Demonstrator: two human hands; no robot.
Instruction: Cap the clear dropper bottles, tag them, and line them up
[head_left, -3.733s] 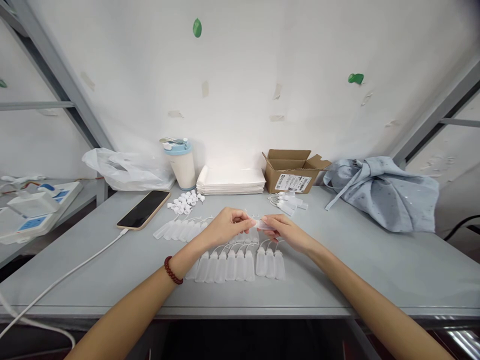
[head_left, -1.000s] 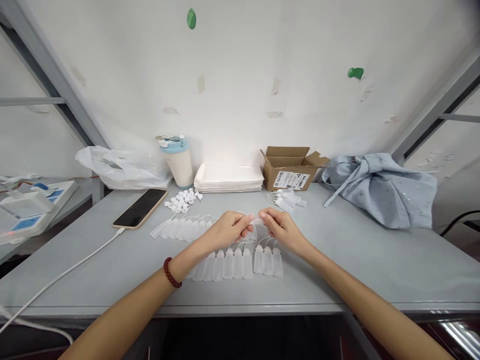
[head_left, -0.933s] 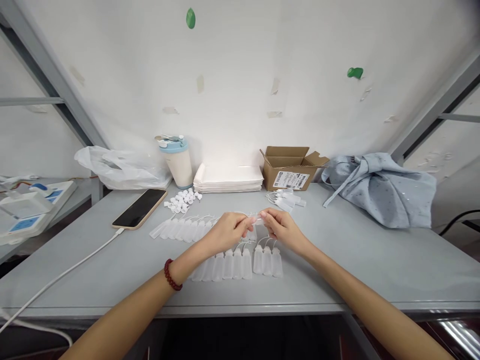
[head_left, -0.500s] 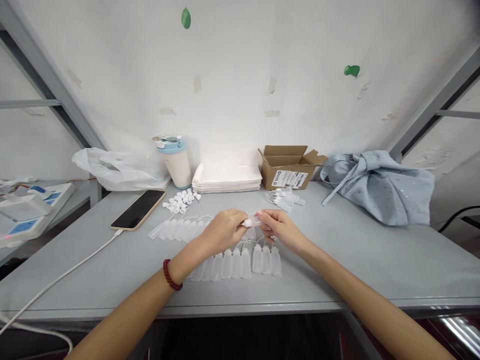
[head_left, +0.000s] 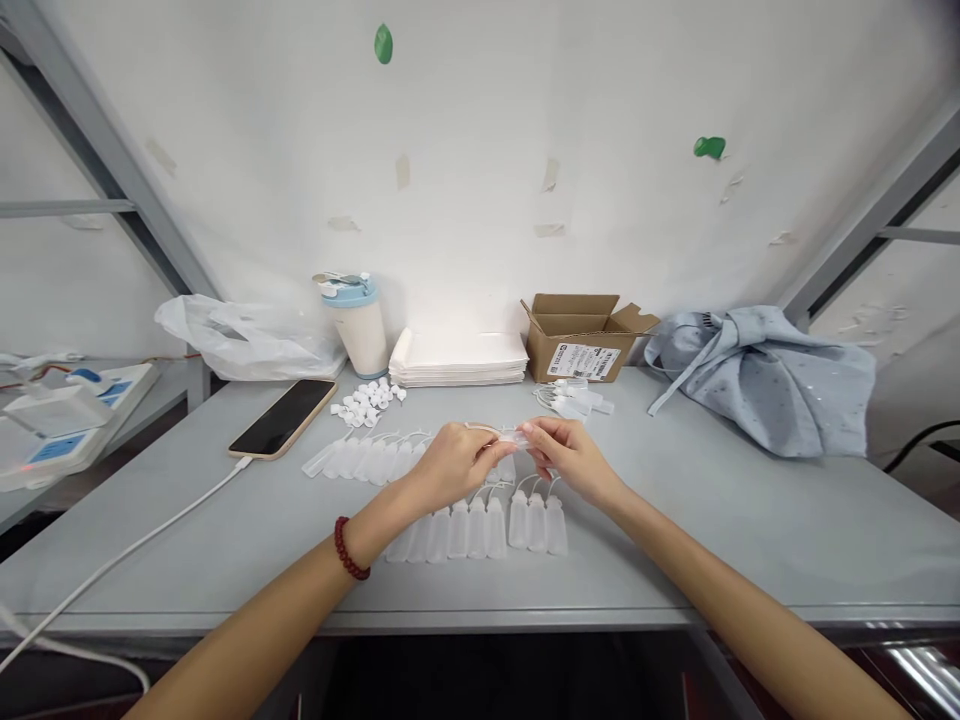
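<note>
Between my two hands, above the middle of the table, is a small translucent plastic bottle point(head_left: 514, 438), lying nearly level. My left hand point(head_left: 446, 465) pinches its left end, where a thin pale tube or strap curves over the fingers. The fingers of my right hand point(head_left: 571, 455) are closed round its other end. Just below the hands stretches a front row of similar bottles point(head_left: 477, 530), with a group of three bottles point(head_left: 536, 522) at its right. Behind my left hand a back row of bottles point(head_left: 360, 460) is partly hidden. Many have thin white loops at the top.
Small white caps point(head_left: 367, 402) lie in a pile near a blue-lidded cup point(head_left: 360, 330). More bottles point(head_left: 574, 402) lie before an open cardboard box point(head_left: 577, 340). A charging phone point(head_left: 283, 420), plastic bag point(head_left: 240, 345), white stack point(head_left: 459, 360) and grey-blue cloth point(head_left: 772, 380) are around.
The pale tube or strap now shows over my left fingers, where the bottle's white end was visible before. Both hands remain on the bottle. The whole view has shifted slightly.
</note>
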